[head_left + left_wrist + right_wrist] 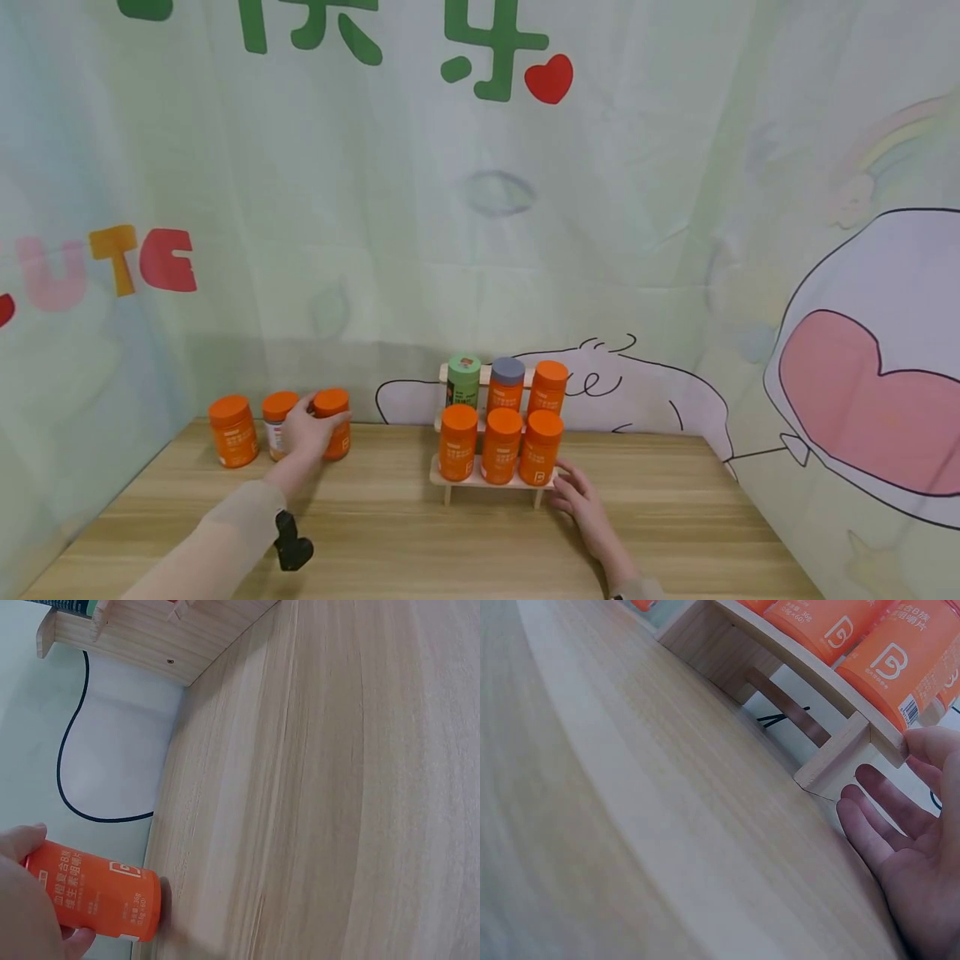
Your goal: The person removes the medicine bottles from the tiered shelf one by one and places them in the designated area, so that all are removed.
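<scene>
At the left, my left hand point(306, 429) grips an orange jar point(340, 437) with an orange lid, thumb on one side and fingers round the other. In the left wrist view this jar point(101, 889) shows white print, its lower end close to the table. Beside that hand stands a white-labelled jar point(276, 427) with an orange lid, partly covered by it. My right hand point(585, 510) is at the right end of a wooden two-tier rack point(491, 481). Its fingertips touch the lower shelf's corner point(892, 746), the other fingers loosely bent below.
Three orange jars point(500, 450) stand on the rack's lower tier. Behind them are a green jar point(463, 383), a grey-lidded orange jar point(507, 387) and another orange jar point(550, 387). One more orange jar point(234, 433) stands far left. A printed curtain point(337, 208) hangs behind the table point(390, 533).
</scene>
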A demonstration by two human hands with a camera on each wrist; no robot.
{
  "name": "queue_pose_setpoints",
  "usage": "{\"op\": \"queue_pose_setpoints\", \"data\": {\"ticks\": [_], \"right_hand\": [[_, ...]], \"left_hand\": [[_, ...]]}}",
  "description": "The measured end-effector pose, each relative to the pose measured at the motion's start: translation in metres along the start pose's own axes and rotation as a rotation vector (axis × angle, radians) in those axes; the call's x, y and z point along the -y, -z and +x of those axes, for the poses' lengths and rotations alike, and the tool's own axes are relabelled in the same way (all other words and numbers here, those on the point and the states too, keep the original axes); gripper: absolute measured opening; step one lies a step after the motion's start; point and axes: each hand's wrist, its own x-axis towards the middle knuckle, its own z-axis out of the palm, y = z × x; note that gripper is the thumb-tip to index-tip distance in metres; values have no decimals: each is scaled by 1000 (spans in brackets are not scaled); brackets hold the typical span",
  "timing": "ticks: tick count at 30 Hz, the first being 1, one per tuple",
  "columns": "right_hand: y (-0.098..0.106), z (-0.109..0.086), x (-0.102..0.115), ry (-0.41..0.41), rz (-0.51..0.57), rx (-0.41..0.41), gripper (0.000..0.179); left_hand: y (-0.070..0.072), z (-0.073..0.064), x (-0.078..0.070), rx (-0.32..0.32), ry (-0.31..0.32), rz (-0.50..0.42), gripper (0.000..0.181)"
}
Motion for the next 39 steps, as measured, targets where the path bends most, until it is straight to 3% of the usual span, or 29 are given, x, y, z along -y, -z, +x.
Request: {"op": "queue_pose_setpoints", "data": {"ticks": [10, 19, 26, 39], "right_hand": [[1, 4, 2, 27, -33, 58, 54], [-1, 6, 5, 13, -19, 26, 51], [-3, 4, 6, 1, -14, 8, 49], [1, 0, 1, 18, -36, 32, 52]], "left_hand": [[5, 1, 5, 3, 32, 7, 77], [7, 2, 3, 16, 20, 28, 80], [9, 1, -1, -1, -63, 85, 81], [9, -8, -29, -105, -201, 51, 69]]}}
